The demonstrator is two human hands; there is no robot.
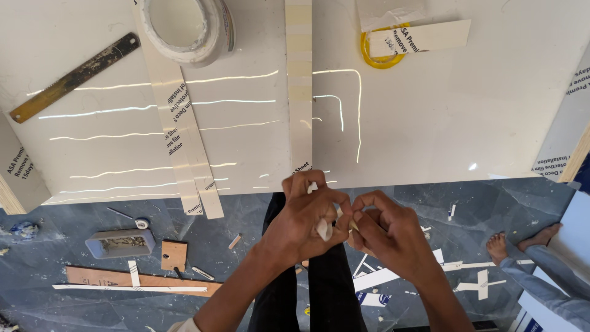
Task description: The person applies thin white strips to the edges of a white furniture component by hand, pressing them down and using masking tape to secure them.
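My left hand and my right hand meet at the near edge of a glossy white panel. Both pinch a crumpled piece of pale tape between the fingers. It seems to come off the cream strip that runs up the panel's middle seam. A large roll of masking tape lies at the panel's far left. A yellow tape roll sits at the far middle under a peeled film piece.
A worn metal ruler lies diagonally at the left. Loose film strips lie on the panel. On the grey floor are a small tray, wood offcuts and scraps. Another person's bare foot rests at the right.
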